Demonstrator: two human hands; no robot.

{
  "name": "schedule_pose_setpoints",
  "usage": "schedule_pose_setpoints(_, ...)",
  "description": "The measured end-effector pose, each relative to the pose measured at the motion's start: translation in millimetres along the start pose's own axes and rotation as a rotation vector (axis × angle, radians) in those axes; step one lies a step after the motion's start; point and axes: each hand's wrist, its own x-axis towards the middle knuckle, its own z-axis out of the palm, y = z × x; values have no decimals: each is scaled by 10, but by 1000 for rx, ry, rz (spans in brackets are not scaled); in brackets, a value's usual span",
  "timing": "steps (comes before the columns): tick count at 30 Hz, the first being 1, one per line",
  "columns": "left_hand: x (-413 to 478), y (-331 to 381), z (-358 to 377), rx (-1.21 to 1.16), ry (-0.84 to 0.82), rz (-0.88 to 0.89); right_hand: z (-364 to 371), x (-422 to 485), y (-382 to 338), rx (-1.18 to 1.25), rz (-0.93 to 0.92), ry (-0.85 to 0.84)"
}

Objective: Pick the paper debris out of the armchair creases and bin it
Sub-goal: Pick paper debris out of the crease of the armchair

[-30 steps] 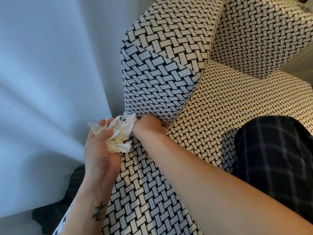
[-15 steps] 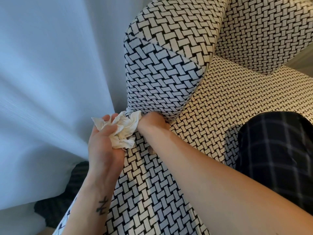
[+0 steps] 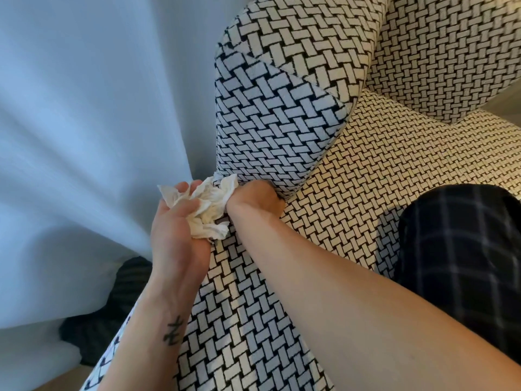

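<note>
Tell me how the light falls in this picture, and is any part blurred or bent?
Head view: cool bluish light from the curtain side tints the armrest front, while the seat cushion looks warm cream. Head view: the curtain is soft, yet the crumpled paper in the left hand is sharp. Head view: the wide lens enlarges the right forearm.

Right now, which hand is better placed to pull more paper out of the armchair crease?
The right hand: its fingers are buried in the crease under the armrest. The left hand is full, gripping the crumpled paper.
</note>
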Motion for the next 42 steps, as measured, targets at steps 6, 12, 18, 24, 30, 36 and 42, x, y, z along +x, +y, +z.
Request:
schedule_pose_setpoints(6, -49, 54, 3, 16, -19, 9, -83, -27, 8, 154, 37, -14)
schedule_pose_setpoints(12, -38, 79, 5, -2, 10, 12, -34, -35, 48, 245, 38, 9)
schedule_pose_setpoints(18, -18, 85, -16, -22, 9, 7, -20, -68, 102, 334, 15, 32)
schedule_pose_setpoints(24, -61, 60, 15, 286, 36, 213, -103, -63, 234, 408, -76, -34)
schedule_pose_setpoints(30, -45, 62, -6, 305, 36, 203, -90, -74, 319, 520, -110, -3)
schedule_pose_setpoints(36, -43, 80, -7, 244, 28, 162, -93, -70, 385, 399, -229, 48)
schedule_pose_setpoints(42, -49, 46, 18, 235, 30, 170, -181, 10, 191, -76, -277, -72)
